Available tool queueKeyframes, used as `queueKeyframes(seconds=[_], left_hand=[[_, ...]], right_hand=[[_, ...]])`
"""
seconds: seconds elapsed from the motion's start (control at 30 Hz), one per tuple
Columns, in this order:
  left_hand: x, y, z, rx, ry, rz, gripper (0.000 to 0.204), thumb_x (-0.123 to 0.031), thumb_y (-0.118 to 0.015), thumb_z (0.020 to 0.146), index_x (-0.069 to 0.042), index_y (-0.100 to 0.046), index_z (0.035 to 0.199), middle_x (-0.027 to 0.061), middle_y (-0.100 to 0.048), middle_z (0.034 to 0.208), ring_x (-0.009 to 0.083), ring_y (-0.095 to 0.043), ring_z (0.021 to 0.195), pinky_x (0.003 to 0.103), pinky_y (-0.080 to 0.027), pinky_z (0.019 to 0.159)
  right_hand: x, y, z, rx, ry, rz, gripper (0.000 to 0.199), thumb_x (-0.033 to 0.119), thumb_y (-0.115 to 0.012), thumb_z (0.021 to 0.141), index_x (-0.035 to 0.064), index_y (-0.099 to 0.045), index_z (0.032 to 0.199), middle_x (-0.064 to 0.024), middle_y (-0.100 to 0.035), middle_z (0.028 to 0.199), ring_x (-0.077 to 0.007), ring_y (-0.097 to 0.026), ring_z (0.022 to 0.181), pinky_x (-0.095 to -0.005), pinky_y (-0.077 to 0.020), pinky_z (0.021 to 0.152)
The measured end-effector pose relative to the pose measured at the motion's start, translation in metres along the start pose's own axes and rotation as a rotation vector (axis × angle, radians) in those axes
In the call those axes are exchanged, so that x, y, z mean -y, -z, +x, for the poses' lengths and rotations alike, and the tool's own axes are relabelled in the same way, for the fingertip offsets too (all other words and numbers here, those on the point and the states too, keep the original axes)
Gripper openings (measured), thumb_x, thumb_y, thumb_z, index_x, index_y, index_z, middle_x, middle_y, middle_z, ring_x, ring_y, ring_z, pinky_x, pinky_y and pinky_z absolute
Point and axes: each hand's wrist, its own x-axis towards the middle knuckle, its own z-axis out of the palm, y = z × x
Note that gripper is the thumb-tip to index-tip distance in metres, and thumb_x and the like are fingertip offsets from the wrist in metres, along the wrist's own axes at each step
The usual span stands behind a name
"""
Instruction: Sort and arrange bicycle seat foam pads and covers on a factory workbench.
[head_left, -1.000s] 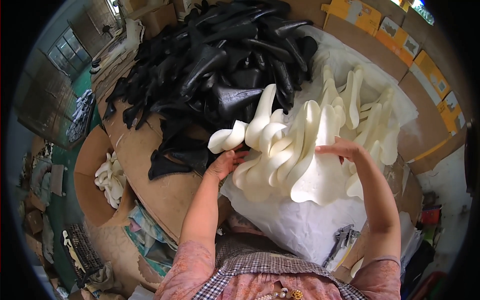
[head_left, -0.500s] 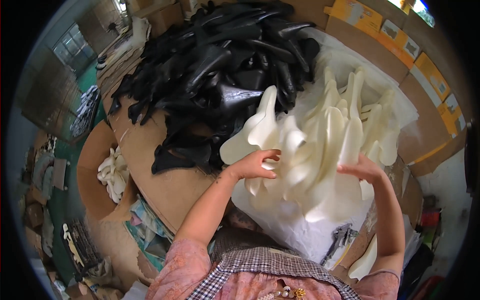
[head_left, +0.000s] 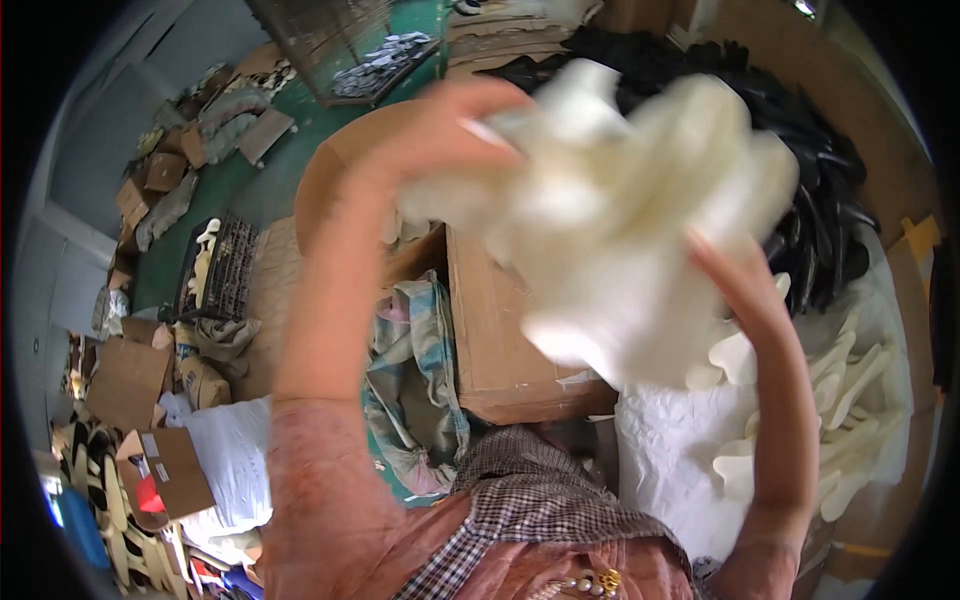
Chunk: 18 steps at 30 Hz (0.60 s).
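Between my two hands hangs a bundle of cream saddle-shaped pieces (head_left: 640, 220), smeared by motion. They look like bicycle saddle pads, with wide ends and narrow noses. My left hand (head_left: 465, 125) grips the upper left side of the bundle; it is blurred and its fingertips partly pass behind the pieces. On the lower right side, my right hand (head_left: 735, 280) presses against the bundle with its other fingers hidden. More loose cream pieces (head_left: 845, 385) lie to the right of my right forearm. Black saddle-shaped pieces (head_left: 825, 215) are heaped behind the bundle.
A cardboard box (head_left: 325, 165) with cream pieces inside stands at the left, partly covered by my left arm. Brown cardboard (head_left: 500, 350) covers the work surface beside a white sheet (head_left: 665, 440). A black crate (head_left: 225, 265) sits farther left on the floor.
The cream bundle has been lifted off the white sheet and carried left, between both hands. My view has swung left, bringing more floor and boxes into sight.
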Motion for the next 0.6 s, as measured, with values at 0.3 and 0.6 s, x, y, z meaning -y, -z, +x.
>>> queueKeyframes(seconds=[0.3, 0.6], left_hand=[[0.212, 0.058, -0.129, -0.967, 0.380, -0.426, 0.024, -0.024, -0.062, 0.086, -0.011, -0.057, 0.106, -0.0006, -0.060, 0.092, 0.0082, -0.054, 0.079, 0.023, -0.043, 0.069], [0.203, -0.321, -0.048, 0.034, 0.700, -0.937, 0.041, -0.022, -0.067, 0.083, -0.009, -0.055, 0.120, 0.0039, -0.062, 0.108, 0.0130, -0.060, 0.086, 0.028, -0.046, 0.076]], right_hand=[[-0.044, -0.124, 0.109, 0.132, 0.372, -0.055, 0.059, 0.032, -0.070, 0.078, 0.0013, -0.050, 0.124, -0.0152, -0.059, 0.108, -0.0168, -0.060, 0.074, -0.0305, -0.0506, 0.069], [-0.308, 0.137, -0.034, -1.106, -0.300, -0.284, 0.045, 0.014, -0.063, 0.080, -0.0016, -0.053, 0.121, -0.0126, -0.061, 0.111, -0.0194, -0.058, 0.100, -0.0317, -0.0463, 0.086]])
